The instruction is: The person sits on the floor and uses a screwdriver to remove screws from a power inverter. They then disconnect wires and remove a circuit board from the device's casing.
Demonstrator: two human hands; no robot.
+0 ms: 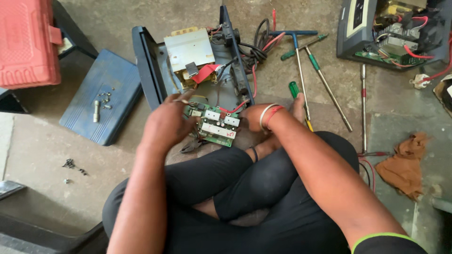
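Observation:
I sit cross-legged on the floor before an opened dark blue electrical unit (150, 70) with a metal transformer (189, 51) and loose red and black wires inside. A green circuit board (217, 127) with white blocks lies tilted at the unit's near edge, just above my knees. My left hand (165, 123) curls around the board's left edge. My right hand (253, 117), with bangles on the wrist, grips the board's right side; its fingers are hidden behind the board. Dark pliers (190, 146) lie under my left hand.
A red toolbox (26, 42) stands at the far left, next to a blue lid (101, 96) holding small screws and a socket. Green-handled screwdrivers (325, 82) and a T-handle wrench (297, 51) lie to the right. Another opened unit (391, 33) and a brown rag (405, 164) are farther right.

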